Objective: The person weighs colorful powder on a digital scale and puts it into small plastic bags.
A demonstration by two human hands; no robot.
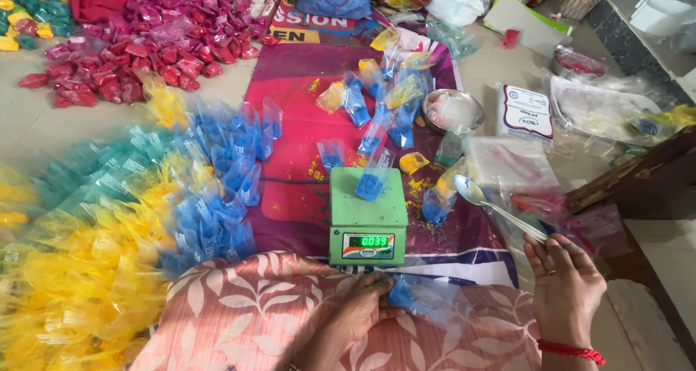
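Observation:
My left hand [355, 313] rests on my lap and grips a clear plastic bag of blue powder [424, 298] just below the green digital scale [367, 219]. On the scale's platform lies a small clear packet with blue powder [371, 182]. My right hand [562, 284], with a red thread at the wrist, holds a metal spoon [482, 200] by its handle; the empty bowl points toward the scale from the right.
Heaps of small packets lie to the left: blue [217, 175], yellow [87, 269], teal [94, 164], pink-red [159, 44]. A steel bowl [453, 110], loose packets and clear bags lie beyond the scale. A dark wooden edge [623, 175] stands at right.

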